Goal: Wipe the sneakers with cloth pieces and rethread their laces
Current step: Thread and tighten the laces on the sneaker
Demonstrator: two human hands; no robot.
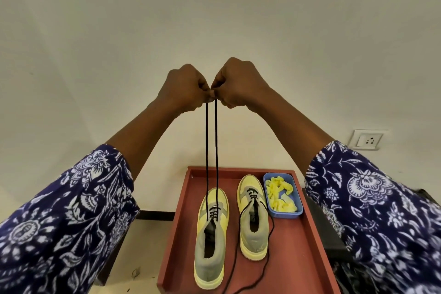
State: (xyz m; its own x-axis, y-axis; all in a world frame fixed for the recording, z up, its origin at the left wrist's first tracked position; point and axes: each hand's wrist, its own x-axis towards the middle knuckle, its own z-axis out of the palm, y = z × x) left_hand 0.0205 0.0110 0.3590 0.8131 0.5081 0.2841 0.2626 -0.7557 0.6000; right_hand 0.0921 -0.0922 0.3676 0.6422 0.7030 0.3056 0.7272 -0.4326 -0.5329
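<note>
Two yellow-and-grey sneakers stand side by side on a red tray (296, 258). From the left sneaker (211, 238) two taut strands of its black lace (212, 145) rise straight up. My left hand (183, 88) and my right hand (238, 83) are raised high, knuckles touching, each pinching one lace end. The right sneaker (253, 217) is partly laced; its loose black lace (268, 243) trails over the tray toward the front edge.
A blue tub (299, 213) holding yellow cloth pieces (280, 194) sits at the tray's back right corner, beside the right sneaker. A wall socket (368, 139) is on the pale wall at right. Dark furniture edges flank the tray.
</note>
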